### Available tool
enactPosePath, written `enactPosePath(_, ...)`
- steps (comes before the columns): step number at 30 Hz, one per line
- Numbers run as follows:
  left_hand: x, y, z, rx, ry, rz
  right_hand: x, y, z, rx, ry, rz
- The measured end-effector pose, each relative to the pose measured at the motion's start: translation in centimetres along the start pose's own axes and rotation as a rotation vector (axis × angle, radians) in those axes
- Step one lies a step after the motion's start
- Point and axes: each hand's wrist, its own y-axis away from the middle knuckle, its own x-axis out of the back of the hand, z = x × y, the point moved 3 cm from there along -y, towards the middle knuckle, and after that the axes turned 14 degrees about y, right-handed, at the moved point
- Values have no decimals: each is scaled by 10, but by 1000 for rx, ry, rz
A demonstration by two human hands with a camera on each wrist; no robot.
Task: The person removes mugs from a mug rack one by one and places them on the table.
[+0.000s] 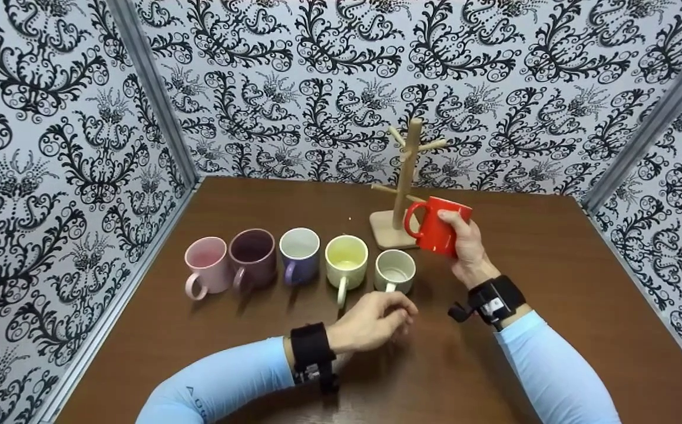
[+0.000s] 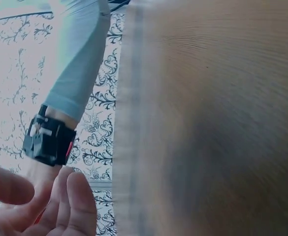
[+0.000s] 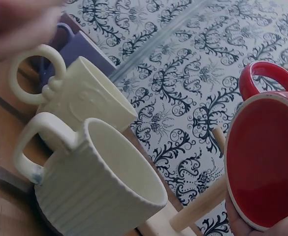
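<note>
My right hand (image 1: 469, 250) grips a red mug (image 1: 442, 227), thumb on its near side, lifted off the table beside the wooden mug tree (image 1: 406, 176). The mug's handle points left, toward the stand. In the right wrist view the red mug (image 3: 264, 162) turns a round red face with a pale edge to the camera. Nothing is in my left hand (image 1: 373, 321); its fingers are loosely bent just in front of the off-white ribbed mug (image 1: 395, 272). The left wrist view catches fingers (image 2: 80, 201) at its lower left.
Left of the ribbed mug stand a pale yellow mug (image 1: 347, 262), a purple mug (image 1: 300, 256), a dark plum mug (image 1: 252, 259) and a pink mug (image 1: 207, 265) in a row, upright. Patterned panels (image 1: 347, 88) wall in the brown table (image 1: 553, 282) at back and sides.
</note>
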Motion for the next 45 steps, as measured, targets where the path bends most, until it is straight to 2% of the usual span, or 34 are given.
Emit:
enactPosePath(4,4,-2,1,5,122,99,1,7,-2,46,26,-30)
enactPosePath(10,12,-8,1,-1,223,233,2,16,-4,139,45,-123)
enactPosePath(15,15,-13,4,-8,279,292,2,24,-6,205,58,-224)
enactPosePath(20,17,-17,10,-31,330,318,-2,30,-6,246,82,-332)
enactPosePath(27,16,-20,18,-108,380,298,-6,35,-7,255,96,-433)
enactPosePath(34,16,-20,23,-135,376,303,-6,37,-4,263,147,-463)
enactPosePath(39,11,-22,26,-129,432,227,-7,39,1,279,171,-490)
enactPosePath(45,5,-23,24,-62,556,113,-7,41,2,316,202,-568)
